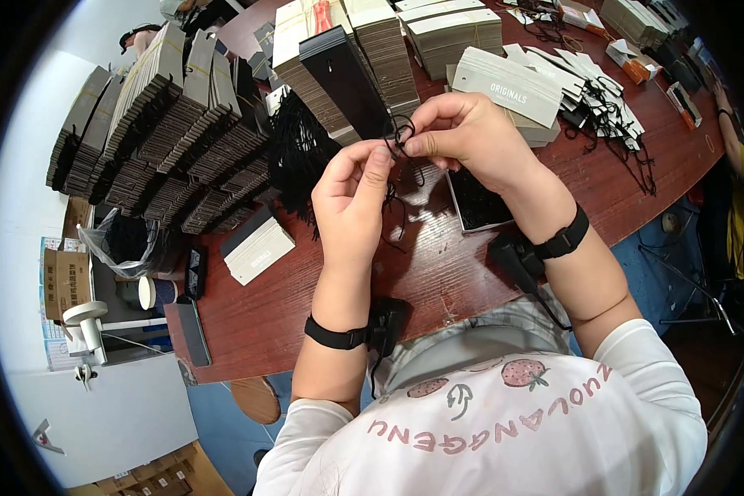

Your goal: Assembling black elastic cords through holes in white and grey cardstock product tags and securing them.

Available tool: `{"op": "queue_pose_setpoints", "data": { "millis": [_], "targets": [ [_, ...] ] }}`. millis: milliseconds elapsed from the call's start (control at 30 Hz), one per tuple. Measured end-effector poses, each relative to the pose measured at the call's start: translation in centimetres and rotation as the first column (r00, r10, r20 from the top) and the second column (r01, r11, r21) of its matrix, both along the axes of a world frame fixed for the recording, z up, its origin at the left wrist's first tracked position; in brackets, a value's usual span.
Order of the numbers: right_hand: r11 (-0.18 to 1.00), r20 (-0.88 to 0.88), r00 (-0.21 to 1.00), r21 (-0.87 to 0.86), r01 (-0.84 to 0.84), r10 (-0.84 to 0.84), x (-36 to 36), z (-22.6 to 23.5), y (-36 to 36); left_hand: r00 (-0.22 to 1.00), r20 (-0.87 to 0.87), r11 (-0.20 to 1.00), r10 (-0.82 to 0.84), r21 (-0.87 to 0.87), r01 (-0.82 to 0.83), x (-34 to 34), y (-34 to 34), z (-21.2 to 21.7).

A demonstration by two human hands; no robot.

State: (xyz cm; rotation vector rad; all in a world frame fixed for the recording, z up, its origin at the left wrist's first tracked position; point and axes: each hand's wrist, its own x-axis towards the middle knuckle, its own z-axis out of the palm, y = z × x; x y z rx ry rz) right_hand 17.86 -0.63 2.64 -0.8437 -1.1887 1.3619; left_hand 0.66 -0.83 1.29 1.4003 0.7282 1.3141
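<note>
Above the middle of the brown table [260,331], my left hand [349,194] and my right hand [475,140] meet, fingertips pinched. Between them is a thin black cord [398,132], looped, with loose ends hanging below. Part of it is hidden behind my fingers. Just beyond stands a black card tag stack [339,70] with a small hole near its top. A thick bundle of black cords [293,136] lies left of my hands. Under my right wrist, a shallow open box [477,198] holds black cords or similar small pieces.
Tall stacks of tags [174,124] fill the back left. White tags with black cords [599,103] spread at the right, beside a grey tag stack [504,87]. A small tag pile [258,246] and a dark phone-like slab [193,331] lie left. Another person's arm [729,128] shows far right.
</note>
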Motion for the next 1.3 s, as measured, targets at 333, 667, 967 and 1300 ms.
{"op": "queue_pose_setpoints", "data": {
  "millis": [333,667,967,1300],
  "targets": [
    [0.979,0.117,0.979,0.143,0.148,-0.165,0.4,0.2,0.2,0.981,-0.021,0.954,-0.190,-0.240,0.180,0.2,-0.6,1.1],
    [0.714,0.475,0.651,0.684,0.151,-0.593,-0.4,-1.0,0.6,0.942,-0.320,0.697,-0.098,0.653,0.295,1.5,-1.8,1.2],
    [0.985,0.030,0.997,0.156,0.069,-0.074,-0.2,0.4,-0.3,0.953,-0.099,0.921,0.286,0.303,-0.245,0.7,-0.4,0.1],
    [0.985,0.077,0.996,0.167,0.036,-0.049,-0.9,0.1,-0.4,0.932,-0.140,0.877,0.334,0.409,-0.253,0.9,-0.4,-0.1]
  ]
}}
